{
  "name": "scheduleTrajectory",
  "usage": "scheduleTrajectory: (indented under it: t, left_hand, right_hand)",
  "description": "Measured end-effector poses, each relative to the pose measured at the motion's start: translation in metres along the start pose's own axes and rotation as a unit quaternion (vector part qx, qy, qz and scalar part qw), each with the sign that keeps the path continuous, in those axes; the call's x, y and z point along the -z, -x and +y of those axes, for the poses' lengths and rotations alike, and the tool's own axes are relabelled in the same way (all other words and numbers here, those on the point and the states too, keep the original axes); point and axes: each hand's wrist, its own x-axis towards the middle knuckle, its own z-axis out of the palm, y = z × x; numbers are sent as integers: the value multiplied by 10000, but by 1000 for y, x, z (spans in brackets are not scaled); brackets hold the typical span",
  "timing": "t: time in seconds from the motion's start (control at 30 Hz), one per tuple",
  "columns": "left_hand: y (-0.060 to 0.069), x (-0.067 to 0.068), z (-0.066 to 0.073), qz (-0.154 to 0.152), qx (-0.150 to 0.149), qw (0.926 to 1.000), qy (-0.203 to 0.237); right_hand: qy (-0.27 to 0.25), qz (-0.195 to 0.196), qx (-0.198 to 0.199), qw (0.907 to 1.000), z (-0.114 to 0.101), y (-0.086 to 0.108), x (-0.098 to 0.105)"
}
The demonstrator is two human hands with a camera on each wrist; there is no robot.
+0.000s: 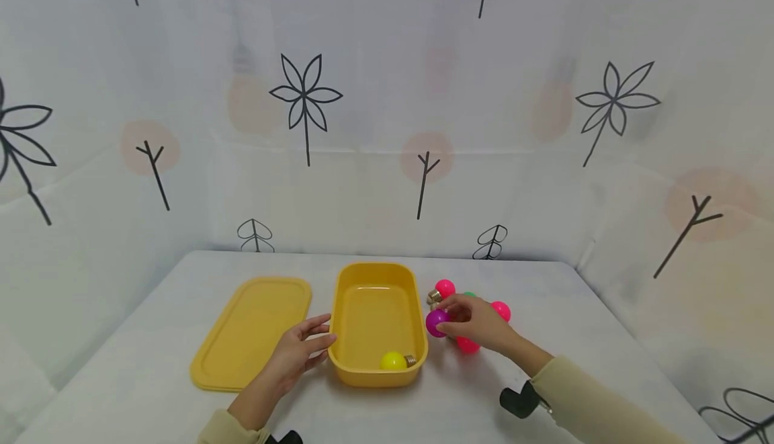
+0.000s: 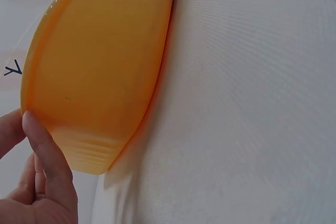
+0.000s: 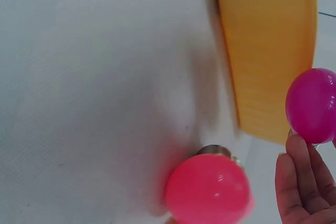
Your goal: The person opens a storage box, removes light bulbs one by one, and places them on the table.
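A yellow plastic box (image 1: 377, 309) stands on the table, with a yellow toy light bulb (image 1: 394, 361) inside near its front right corner. My left hand (image 1: 296, 352) is at the box's left side, its extended fingers touching the rim; the left wrist view shows fingertips (image 2: 32, 121) against that edge. Just right of the box, my right hand (image 1: 474, 323) pinches a purple toy light bulb (image 1: 437, 323) between thumb and fingers. The right wrist view shows this purple bulb (image 3: 313, 106) held above the table. Pink bulbs (image 1: 445, 288) and a partly hidden green bulb (image 1: 469, 294) lie around the right hand.
A flat yellow lid (image 1: 254, 333) lies on the white table (image 1: 447, 410) left of the box. Another pink bulb (image 1: 501, 310) lies behind the right wrist, and a reddish one (image 1: 468, 345) below that hand. A patterned white cloth (image 1: 363, 189) hangs behind the table.
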Motion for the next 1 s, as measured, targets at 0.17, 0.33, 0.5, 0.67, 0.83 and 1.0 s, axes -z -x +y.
scheduleTrajectory:
  t: [0.17, 0.33, 0.5, 0.67, 0.83, 1.0]
  left_hand:
    - [1, -1, 1, 19, 50, 10000, -15]
    - [2, -1, 2, 12, 65, 10000, -11]
    - [2, -1, 2, -9, 47, 10000, 4]
    - [0, 0, 0, -30, 39, 10000, 20]
    - [-1, 0, 0, -7, 29, 10000, 18]
    - [-1, 0, 0, 23, 56, 10000, -7]
  right_hand:
    - [305, 227, -18, 9993, 10, -1, -3]
    - [699, 367, 273, 9965, 21, -3, -7]
    - [917, 436, 151, 9947, 30, -7, -12]
    - [1000, 290, 269, 9942, 34, -11, -17]
    - [1112, 204, 518, 9922, 34, -12, -19]
    - [1310, 251, 385, 9903, 34, -13, -23]
